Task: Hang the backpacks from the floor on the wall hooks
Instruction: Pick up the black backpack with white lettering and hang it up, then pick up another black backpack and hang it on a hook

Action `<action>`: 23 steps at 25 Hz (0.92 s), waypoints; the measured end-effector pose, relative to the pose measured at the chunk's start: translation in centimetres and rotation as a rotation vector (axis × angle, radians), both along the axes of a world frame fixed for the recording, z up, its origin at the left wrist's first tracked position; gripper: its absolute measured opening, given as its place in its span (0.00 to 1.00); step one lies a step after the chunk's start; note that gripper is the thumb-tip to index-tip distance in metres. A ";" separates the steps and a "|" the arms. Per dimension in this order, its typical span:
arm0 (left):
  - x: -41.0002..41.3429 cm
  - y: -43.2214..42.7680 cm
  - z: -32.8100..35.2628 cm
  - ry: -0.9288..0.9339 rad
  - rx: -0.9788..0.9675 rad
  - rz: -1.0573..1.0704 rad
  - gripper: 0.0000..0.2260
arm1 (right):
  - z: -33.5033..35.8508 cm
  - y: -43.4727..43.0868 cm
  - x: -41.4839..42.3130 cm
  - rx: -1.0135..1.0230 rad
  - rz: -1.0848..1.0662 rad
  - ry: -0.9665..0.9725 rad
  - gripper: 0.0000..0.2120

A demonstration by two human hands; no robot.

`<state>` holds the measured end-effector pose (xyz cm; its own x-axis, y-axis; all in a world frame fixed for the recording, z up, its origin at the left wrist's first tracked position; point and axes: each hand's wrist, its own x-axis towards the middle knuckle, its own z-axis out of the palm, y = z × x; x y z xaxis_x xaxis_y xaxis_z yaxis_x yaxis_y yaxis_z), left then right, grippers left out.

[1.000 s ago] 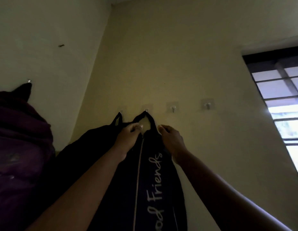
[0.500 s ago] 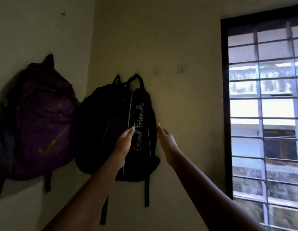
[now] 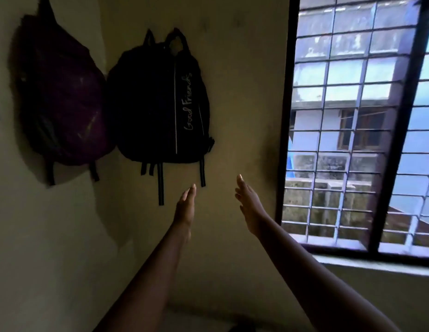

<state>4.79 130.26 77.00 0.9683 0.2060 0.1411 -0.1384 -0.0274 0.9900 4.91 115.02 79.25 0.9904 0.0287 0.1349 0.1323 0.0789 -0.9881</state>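
Observation:
A black backpack point(image 3: 158, 101) with "Good Friends" written on it hangs by its top loop on the far wall, near the corner. A purple backpack point(image 3: 62, 104) hangs on the left wall beside it. My left hand point(image 3: 185, 207) and my right hand point(image 3: 248, 204) are both stretched out below the black backpack with fingers straight, holding nothing and touching nothing. The hooks themselves are hidden by the bags' loops or too dim to make out.
A large barred window point(image 3: 357, 121) fills the right side, with a sill point(image 3: 376, 264) below it. The bare yellowish wall point(image 3: 244, 92) lies between the black backpack and the window. The room is dim.
Both hands let go of the black backpack's top loop, slid down its front and now hang free below it. The view has tilted down and right.

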 end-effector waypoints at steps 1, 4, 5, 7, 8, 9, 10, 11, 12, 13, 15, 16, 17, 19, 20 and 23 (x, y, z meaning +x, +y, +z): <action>-1.5 -0.3 -1.3 0.020 -0.005 0.008 0.27 | -1.6 -0.4 -1.6 0.008 -0.005 0.029 0.29; -6.2 -1.5 -6.2 0.100 0.004 0.051 0.26 | -6.4 -2.1 -6.5 0.016 -0.030 0.102 0.26; -7.7 -2.2 -8.0 0.136 0.000 0.053 0.26 | -7.9 -2.9 -7.9 0.004 -0.045 0.132 0.26; -10.5 -4.3 -11.6 0.229 -0.022 0.035 0.25 | -11.1 -4.8 -10.4 -0.032 -0.080 0.216 0.25; -11.5 -5.4 -13.5 0.277 -0.025 0.023 0.25 | -12.9 -5.9 -11.4 -0.044 -0.091 0.258 0.25; -12.3 -6.3 -15.1 0.312 -0.029 0.008 0.25 | -14.6 -6.8 -12.1 -0.040 -0.094 0.294 0.25; -12.6 -7.5 -16.8 0.349 -0.031 -0.014 0.25 | -16.4 -7.9 -12.5 -0.028 -0.094 0.336 0.26; -12.7 -8.8 -18.3 0.386 -0.030 -0.028 0.25 | -18.2 -9.0 -12.7 -0.016 -0.092 0.380 0.26; -12.4 -9.9 -19.8 0.417 -0.026 -0.035 0.25 | -20.0 -10.0 -12.6 -0.009 -0.088 0.423 0.27; -11.8 -11.1 -21.3 0.449 -0.016 -0.044 0.25 | -21.7 -11.1 -12.3 -0.003 -0.085 0.469 0.27; -10.0 -13.4 -23.9 0.512 0.007 -0.043 0.25 | -25.0 -13.2 -10.9 0.004 -0.088 0.569 0.29; -8.9 -14.6 -25.4 0.543 0.020 -0.041 0.25 | -26.6 -14.4 -9.9 0.009 -0.080 0.615 0.29; -8.0 -15.5 -26.5 0.569 0.036 -0.041 0.24 | -27.9 -15.2 -9.1 0.010 -0.069 0.641 0.29; -5.3 -18.1 -30.1 0.637 0.054 -0.034 0.23 | -31.8 -17.4 -5.8 0.006 -0.035 0.714 0.27; -4.4 -19.1 -31.7 0.677 0.053 -0.029 0.22 | -33.7 -18.1 -4.5 -0.005 -0.024 0.751 0.27; -1.5 -21.9 -38.6 0.779 0.106 -0.030 0.20 | -42.4 -19.8 -0.4 -0.021 -0.009 0.864 0.25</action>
<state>3.33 108.32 38.45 0.8012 0.2013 -0.5635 0.5924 -0.1345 0.7943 4.55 95.23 36.85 0.7456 0.0143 -0.6662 -0.6656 0.0623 -0.7437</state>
